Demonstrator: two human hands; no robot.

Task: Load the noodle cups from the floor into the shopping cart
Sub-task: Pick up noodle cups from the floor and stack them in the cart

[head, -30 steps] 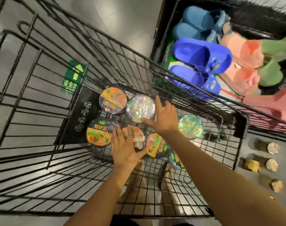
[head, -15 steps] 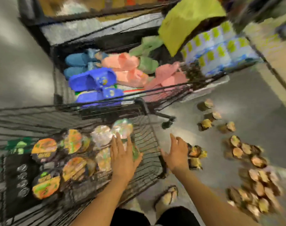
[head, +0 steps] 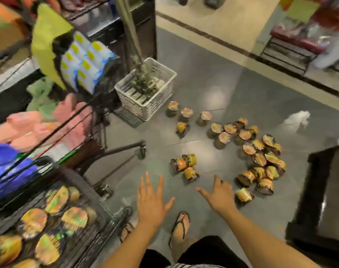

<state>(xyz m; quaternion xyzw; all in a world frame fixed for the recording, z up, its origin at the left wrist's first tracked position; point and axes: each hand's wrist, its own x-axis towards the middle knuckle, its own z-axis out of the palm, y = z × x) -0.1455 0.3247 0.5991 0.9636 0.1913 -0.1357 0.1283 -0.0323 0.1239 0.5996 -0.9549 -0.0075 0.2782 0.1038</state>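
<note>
Both empty, fingers spread: left hand (head: pixel 152 200), right hand (head: pixel 219 196). Risk: tipped noodle cups (head: pixel 185 167) roll away if nudged sideways.

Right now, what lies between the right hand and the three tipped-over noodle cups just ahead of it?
Only bare grey floor: in the head view nothing sits between the right hand and the three tipped-over noodle cups.

Both hands reach forward and down, bare forearms extended. Left hand (head: pixel 152 200) flat, fingers straight and spread, holding nothing. Right hand (head: pixel 219 196) spread, thumb out to the left, holding nothing.
</note>
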